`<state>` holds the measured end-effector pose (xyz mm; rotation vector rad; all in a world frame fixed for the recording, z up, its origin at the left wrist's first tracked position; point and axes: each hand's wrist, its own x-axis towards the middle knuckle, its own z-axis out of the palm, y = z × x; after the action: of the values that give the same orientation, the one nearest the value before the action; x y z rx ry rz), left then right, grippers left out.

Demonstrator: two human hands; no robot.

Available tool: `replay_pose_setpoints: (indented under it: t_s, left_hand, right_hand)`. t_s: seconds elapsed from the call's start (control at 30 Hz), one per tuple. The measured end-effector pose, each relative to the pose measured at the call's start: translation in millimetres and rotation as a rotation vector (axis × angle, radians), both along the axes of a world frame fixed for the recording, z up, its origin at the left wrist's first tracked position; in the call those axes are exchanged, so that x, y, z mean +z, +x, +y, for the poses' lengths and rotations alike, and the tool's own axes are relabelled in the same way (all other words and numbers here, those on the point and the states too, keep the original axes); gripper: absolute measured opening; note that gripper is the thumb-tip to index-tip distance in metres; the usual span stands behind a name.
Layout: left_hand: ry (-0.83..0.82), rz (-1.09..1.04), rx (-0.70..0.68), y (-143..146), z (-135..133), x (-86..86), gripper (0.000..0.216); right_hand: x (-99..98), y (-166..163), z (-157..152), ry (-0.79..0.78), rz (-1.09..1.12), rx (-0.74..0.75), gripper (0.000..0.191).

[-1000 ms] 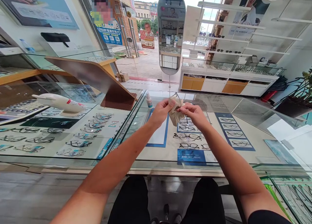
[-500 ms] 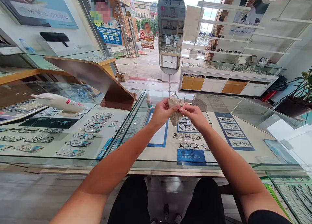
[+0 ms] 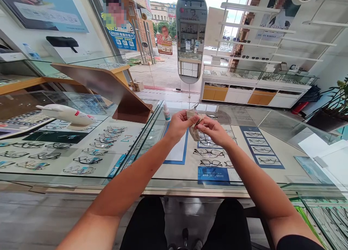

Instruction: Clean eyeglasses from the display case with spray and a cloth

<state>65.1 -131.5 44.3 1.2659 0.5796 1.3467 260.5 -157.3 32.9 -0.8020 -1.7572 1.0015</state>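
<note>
A beige cleaning cloth (image 3: 194, 134) is bunched around a thin-framed pair of eyeglasses (image 3: 195, 106), held above the glass counter. My left hand (image 3: 179, 126) is closed on the cloth, its thumb pressing from the left side. Fingers bent together, my right hand (image 3: 212, 129) pinches a dark part of the eyeglasses at the cloth's right edge. Most of the frame is hidden by cloth and fingers. Just left of my left hand stands a small white spray bottle (image 3: 166, 111).
Below the glass top (image 3: 168, 175) lie rows of eyeglasses (image 3: 208, 153) and a blue-edged tray (image 3: 261, 147). A white rocket-shaped ornament (image 3: 66, 114) and a tilted brown stand (image 3: 108, 85) are at left. An oval mirror (image 3: 191, 36) stands beyond my hands.
My right hand has shifted slightly left and down, its fingers more spread. The cloth and eyeglasses have turned a little between my hands.
</note>
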Motion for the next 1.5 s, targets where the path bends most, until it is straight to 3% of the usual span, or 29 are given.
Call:
replay_pose_setpoints:
  t_s: [0.2,0.43,0.67,1.0,1.23,1.5]
  left_hand:
    - [-0.041,-0.033,-0.103,-1,5,-5.9,0.063]
    - [-0.051,-0.043,-0.11,3,3,-10.7,0.066]
    - [-0.043,-0.034,-0.125,13,-3,-14.6,0.067]
    - [-0.018,0.015,-0.143,3,-2,-5.9,0.057]
    - [0.037,0.039,-0.108,1,-3,-0.4,0.051]
    - [0.015,-0.014,0.048,7,-9,-0.6,0.065]
  right_hand:
    - [0.8,-3,-1,-0.043,0.088,-0.026,0.053]
    - [-0.3,-5,-1,-0.046,0.087,-0.027,0.054]
    - [-0.6,-9,-2,-0.041,0.178,-0.126,0.057]
    - [-3.1,-3,2,-0.097,0.145,-0.08,0.058]
    - [-0.6,-3,1,-0.038,0.094,-0.052,0.058]
    - [1.6,-11,-7,0.011,0.037,-0.034,0.059]
